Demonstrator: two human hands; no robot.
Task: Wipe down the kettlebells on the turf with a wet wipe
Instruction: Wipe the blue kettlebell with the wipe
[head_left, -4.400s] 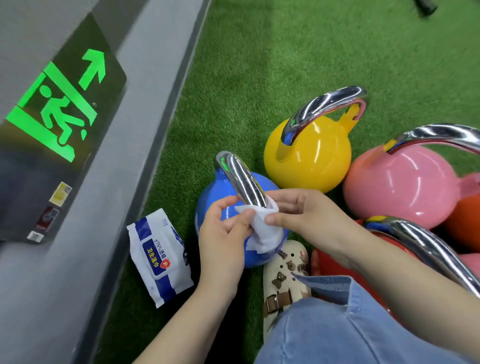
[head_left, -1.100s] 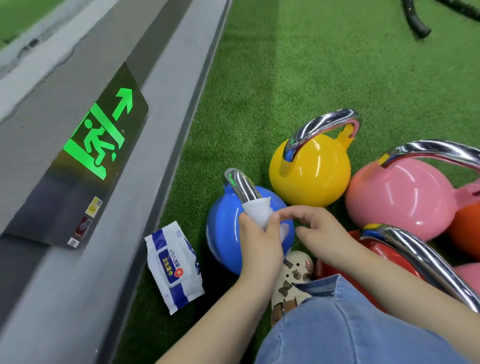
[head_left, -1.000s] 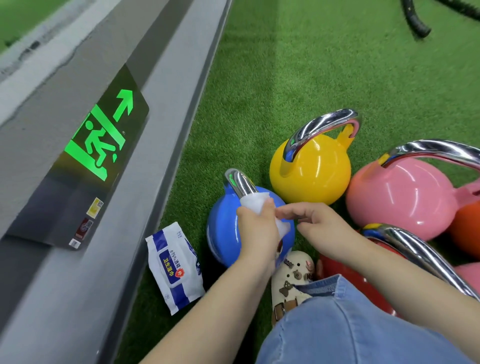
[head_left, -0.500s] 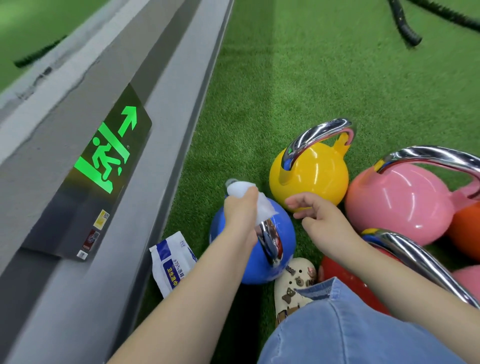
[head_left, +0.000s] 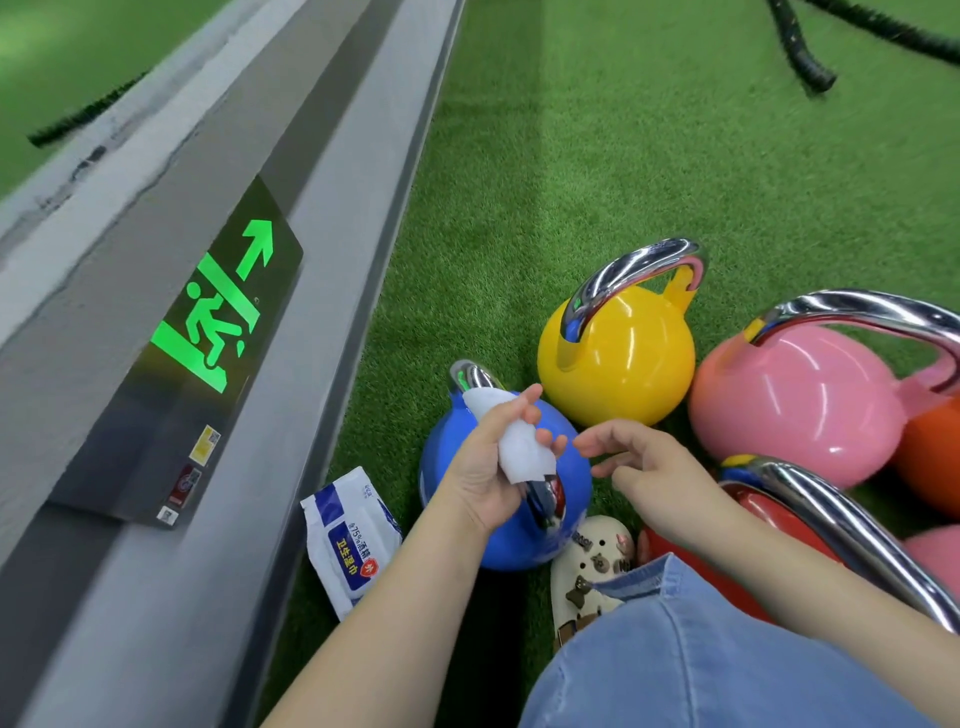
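Observation:
A blue kettlebell (head_left: 447, 483) with a chrome handle stands on the green turf (head_left: 597, 171). My left hand (head_left: 491, 457) grips a white wet wipe (head_left: 519, 441) wrapped around that handle, near its middle. My right hand (head_left: 644, 467) hovers just right of it, fingers loosely curled and holding nothing. A yellow kettlebell (head_left: 618, 353) sits behind, a pink one (head_left: 795, 400) to its right, and a red one (head_left: 753, 525) under my right forearm. An orange kettlebell (head_left: 930, 457) shows at the right edge.
A blue-and-white wipes pack (head_left: 350, 538) lies on the turf left of the blue kettlebell. A grey ledge with a lit green exit sign (head_left: 218, 312) runs along the left. My cream clog (head_left: 589, 566) and denim knee (head_left: 701, 660) are below. Black battle ropes (head_left: 802, 52) lie far back.
My left hand has slid the wipe along the blue kettlebell's handle, out to its far end and back toward the middle. My right hand let go of the wipe and drew aside.

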